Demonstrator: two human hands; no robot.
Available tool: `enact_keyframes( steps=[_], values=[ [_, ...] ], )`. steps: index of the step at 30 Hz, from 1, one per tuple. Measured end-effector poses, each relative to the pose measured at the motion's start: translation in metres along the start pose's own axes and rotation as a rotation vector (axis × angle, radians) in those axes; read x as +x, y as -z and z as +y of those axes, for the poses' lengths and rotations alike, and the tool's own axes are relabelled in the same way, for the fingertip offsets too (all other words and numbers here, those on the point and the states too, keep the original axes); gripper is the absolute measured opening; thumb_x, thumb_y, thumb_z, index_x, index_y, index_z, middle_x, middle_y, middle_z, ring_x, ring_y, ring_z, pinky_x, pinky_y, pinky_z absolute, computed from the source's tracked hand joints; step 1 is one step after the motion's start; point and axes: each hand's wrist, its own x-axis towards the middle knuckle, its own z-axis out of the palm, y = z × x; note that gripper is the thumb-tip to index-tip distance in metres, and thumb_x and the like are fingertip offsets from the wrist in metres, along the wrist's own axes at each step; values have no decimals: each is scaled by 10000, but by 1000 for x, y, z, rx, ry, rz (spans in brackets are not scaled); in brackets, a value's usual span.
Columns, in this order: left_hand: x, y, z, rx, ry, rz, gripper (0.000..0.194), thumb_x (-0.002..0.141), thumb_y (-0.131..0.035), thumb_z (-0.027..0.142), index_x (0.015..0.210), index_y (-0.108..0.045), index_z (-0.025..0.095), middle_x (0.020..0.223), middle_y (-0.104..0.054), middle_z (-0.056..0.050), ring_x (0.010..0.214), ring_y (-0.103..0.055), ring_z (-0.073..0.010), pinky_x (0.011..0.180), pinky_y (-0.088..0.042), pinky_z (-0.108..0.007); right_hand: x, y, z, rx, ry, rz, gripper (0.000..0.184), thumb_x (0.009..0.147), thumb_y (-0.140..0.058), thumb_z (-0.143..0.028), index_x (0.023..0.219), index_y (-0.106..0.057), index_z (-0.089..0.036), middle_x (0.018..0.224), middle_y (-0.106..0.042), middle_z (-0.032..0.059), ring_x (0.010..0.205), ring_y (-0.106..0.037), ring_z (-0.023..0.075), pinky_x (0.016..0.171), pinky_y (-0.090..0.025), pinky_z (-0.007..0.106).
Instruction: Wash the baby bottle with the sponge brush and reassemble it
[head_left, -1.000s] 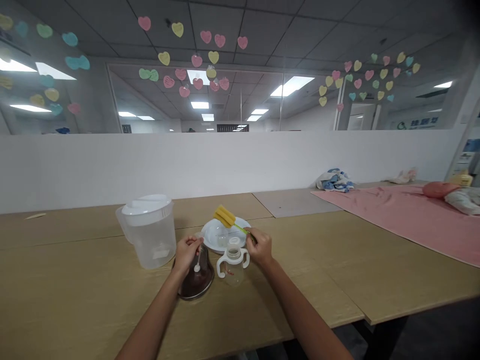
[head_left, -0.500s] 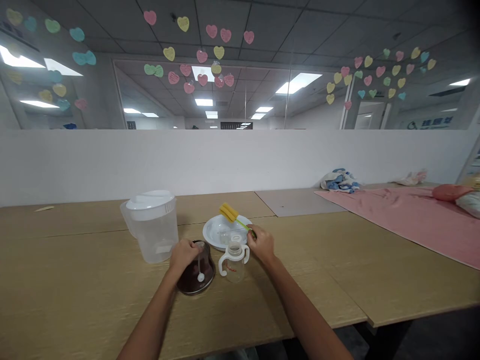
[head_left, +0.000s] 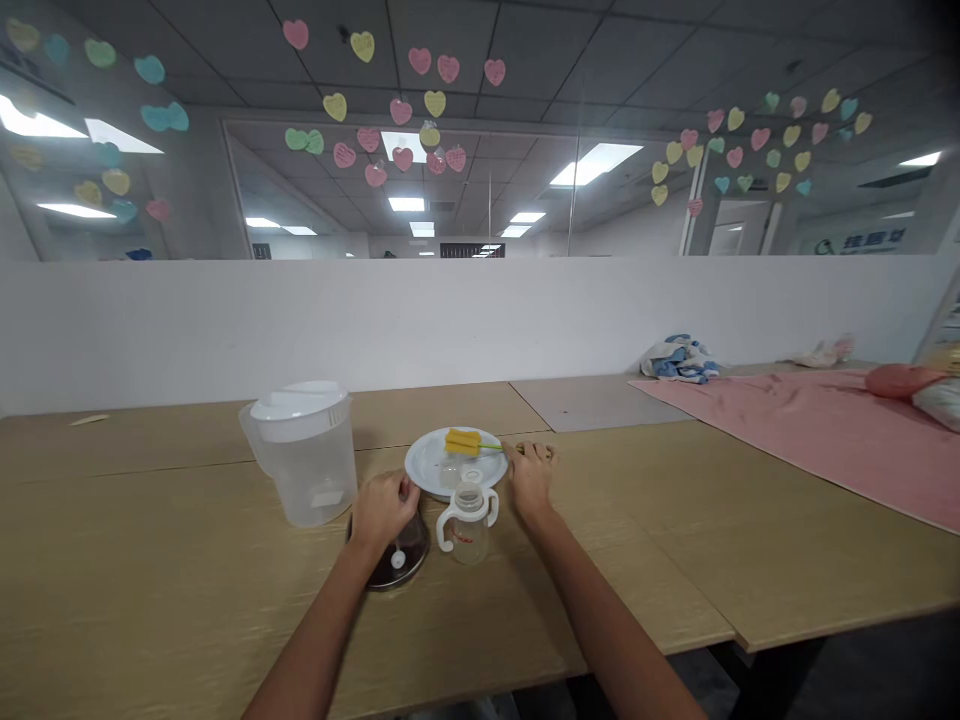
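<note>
My left hand is closed over a dark brown bowl-like container on the wooden table, and a small white spoon hangs below the fingers. My right hand rests at the rim of a white plate, its fingers curled on the thin green handle of a yellow sponge brush that lies flat on the plate. A clear baby bottle with white handles stands upright between my hands.
A translucent plastic pitcher with a white lid stands left of the plate. A white partition runs behind the table. A pink cloth with bundled fabric covers the table at the right.
The yellow sponge brush has come down from a raised tilt to lie flat on the plate, my right hand moving with it. My left hand lowered the spoon over the dark container.
</note>
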Motion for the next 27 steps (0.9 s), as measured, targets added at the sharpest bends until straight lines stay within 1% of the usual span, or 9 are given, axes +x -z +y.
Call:
enact_keyframes(
  steps=[3,5,7,9,11,13,20,24,27],
  values=[
    [-2,-1,6,20,-125,83,228,806,-396,270,714,-582,176,760,-615,-73,754,-546,-194,642,-351,-272,0,3,0,-34,-12,13,274,776,-548,-106,950,-677,-274,826,-626,73,815,-477,202,865,-204,418],
    [-3,-1,7,1,-195,105,227,821,-392,263,747,-587,177,803,-608,-73,807,-532,-197,706,-367,-287,0,4,1,-54,-19,18,273,782,-536,-106,958,-675,-264,831,-617,84,821,-469,207,845,-213,410],
    [-3,-1,7,-21,-256,104,215,828,-404,269,790,-597,181,842,-607,-71,851,-519,-205,769,-365,-313,0,4,1,-50,18,9,269,784,-528,-106,956,-676,-251,813,-611,86,814,-464,208,827,-223,398],
    [-2,0,7,-42,-285,90,213,834,-416,290,858,-600,186,897,-612,-68,890,-509,-214,812,-356,-341,2,3,1,-17,96,6,256,780,-536,-119,945,-680,-250,796,-609,77,799,-462,203,829,-225,390],
    [-2,-1,6,-71,-291,71,243,850,-406,325,937,-590,193,966,-613,-66,937,-500,-218,847,-346,-362,3,4,1,23,170,31,231,775,-546,-142,920,-687,-253,787,-609,64,785,-458,194,841,-223,383],
    [-1,-2,6,-102,-295,58,277,862,-393,361,990,-581,203,1046,-602,-64,998,-483,-219,889,-330,-380,4,6,1,61,208,72,222,767,-546,-147,893,-694,-255,778,-605,55,775,-449,183,842,-227,369],
    [-3,-10,6,-113,-286,21,318,868,-384,410,1027,-598,238,1242,-521,-55,1174,-378,-239,981,-262,-440,4,16,1,138,178,151,309,706,-499,-62,845,-703,-248,747,-588,36,765,-431,168,840,-235,352],
    [0,-14,9,-111,-265,30,366,874,-367,413,1136,-540,225,1287,-494,-68,1183,-380,-241,993,-248,-440,1,16,-4,176,217,141,296,679,-497,-64,781,-707,-246,734,-587,33,761,-427,167,843,-240,357],
    [10,-17,10,-98,-232,50,377,867,-380,381,1172,-515,205,1281,-505,-87,1173,-392,-248,995,-242,-439,-1,13,-8,180,270,107,295,657,-505,-71,784,-706,-245,744,-581,34,783,-428,172,847,-244,358]
  ],
)
